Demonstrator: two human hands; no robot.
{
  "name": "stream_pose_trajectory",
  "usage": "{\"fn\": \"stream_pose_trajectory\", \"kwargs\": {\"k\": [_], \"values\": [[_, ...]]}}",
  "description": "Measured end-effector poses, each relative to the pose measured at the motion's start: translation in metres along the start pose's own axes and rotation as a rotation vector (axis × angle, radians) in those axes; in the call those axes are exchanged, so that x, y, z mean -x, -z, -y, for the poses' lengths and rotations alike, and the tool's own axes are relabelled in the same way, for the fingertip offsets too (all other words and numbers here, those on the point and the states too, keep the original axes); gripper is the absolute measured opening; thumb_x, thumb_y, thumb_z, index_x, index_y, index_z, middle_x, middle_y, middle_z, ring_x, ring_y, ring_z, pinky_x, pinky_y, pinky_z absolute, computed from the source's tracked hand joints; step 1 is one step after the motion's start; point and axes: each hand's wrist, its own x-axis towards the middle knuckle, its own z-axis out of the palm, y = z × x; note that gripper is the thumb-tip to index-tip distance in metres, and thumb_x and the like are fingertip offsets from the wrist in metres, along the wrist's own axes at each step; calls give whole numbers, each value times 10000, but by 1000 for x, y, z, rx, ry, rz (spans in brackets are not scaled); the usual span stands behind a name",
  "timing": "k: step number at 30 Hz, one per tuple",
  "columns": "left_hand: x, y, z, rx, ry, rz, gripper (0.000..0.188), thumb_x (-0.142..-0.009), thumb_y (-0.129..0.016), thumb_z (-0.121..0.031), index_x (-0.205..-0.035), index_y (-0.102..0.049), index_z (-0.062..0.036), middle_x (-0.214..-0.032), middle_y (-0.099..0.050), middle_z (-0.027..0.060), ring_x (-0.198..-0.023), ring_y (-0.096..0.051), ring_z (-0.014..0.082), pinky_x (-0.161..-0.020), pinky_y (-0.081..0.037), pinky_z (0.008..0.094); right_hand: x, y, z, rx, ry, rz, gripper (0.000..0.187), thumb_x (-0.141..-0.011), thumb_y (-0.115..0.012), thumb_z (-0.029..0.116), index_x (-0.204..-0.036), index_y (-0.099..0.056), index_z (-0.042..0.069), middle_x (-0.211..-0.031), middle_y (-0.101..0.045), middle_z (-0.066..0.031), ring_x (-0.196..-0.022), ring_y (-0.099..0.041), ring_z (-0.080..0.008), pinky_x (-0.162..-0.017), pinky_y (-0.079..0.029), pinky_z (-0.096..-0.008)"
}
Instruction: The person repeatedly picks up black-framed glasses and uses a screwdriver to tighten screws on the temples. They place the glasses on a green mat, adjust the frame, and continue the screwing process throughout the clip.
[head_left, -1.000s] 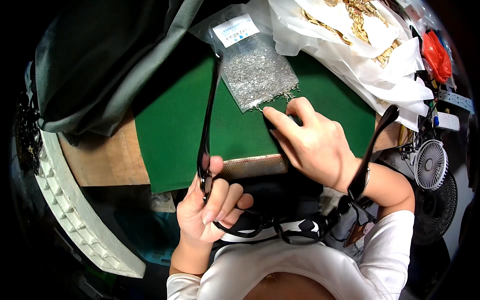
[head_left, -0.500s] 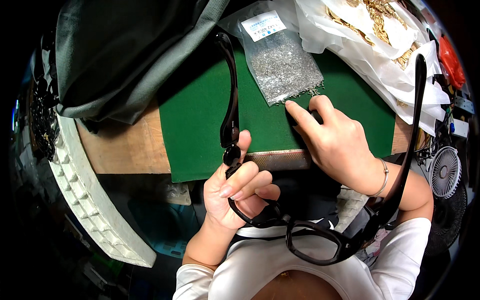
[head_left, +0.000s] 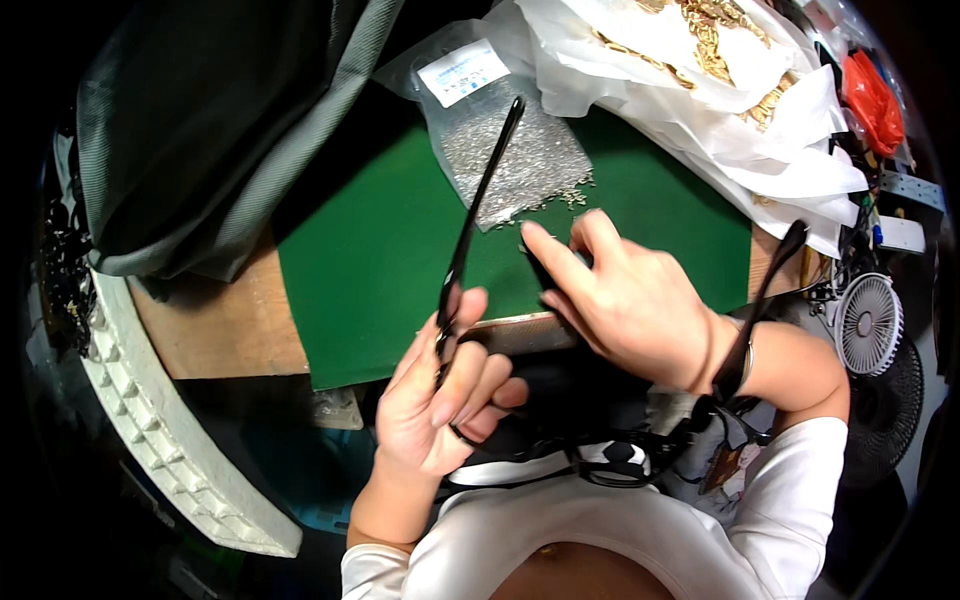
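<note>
My left hand [head_left: 425, 415] is closed around a pair of black glasses [head_left: 474, 225], gripping it near the hinge of one temple. That temple points up across the green mat, while the front hangs low before my chest and the other temple rises by my right forearm. My right hand [head_left: 650, 305] hovers over the mat with its fingers drawn together round a dark object, mostly hidden in the palm. Its index fingertip is close to loose tiny metal pieces [head_left: 570, 198], spilled from the mouth of a clear plastic bag [head_left: 515, 150] full of them.
The green mat [head_left: 360, 290] covers a wooden table [head_left: 225, 325]. Dark fabric with grey edging [head_left: 330, 130] lies at the left. White wrapping [head_left: 690, 140] with gold-coloured parts [head_left: 715, 40] sits far right, near a red plastic bag [head_left: 873, 105] and a small fan [head_left: 868, 320].
The glasses have tilted, their upper temple leaning right and the front dropping lower. My right hand has drawn slightly back from the loose pieces. The whole view has shifted.
</note>
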Motion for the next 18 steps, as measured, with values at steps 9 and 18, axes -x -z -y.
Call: {"fn": "stream_pose_trajectory", "kwargs": {"k": [9,18], "values": [[-2,-6,2,-111,-21,58,418,-906,-365,-193,-1271,-335,9,-542,-437,0,-565,-372,118,-728,-386,282,13,13,-17,-195,-42,-31,341,-737,-582,62,-1073,-526,63,-848,-475,-126,-606,-544,-266,-540,-459,-326],[7,6,-2,-70,1,17,393,-924,-297,-204,-1282,-347,-49,-537,-393,-37,-588,-337,90,-723,-360,289,11,-6,-15,-14,-4,-163,343,-680,-607,33,-1020,-569,58,-792,-493,-83,-580,-549,-206,-481,-463,-284]]}}
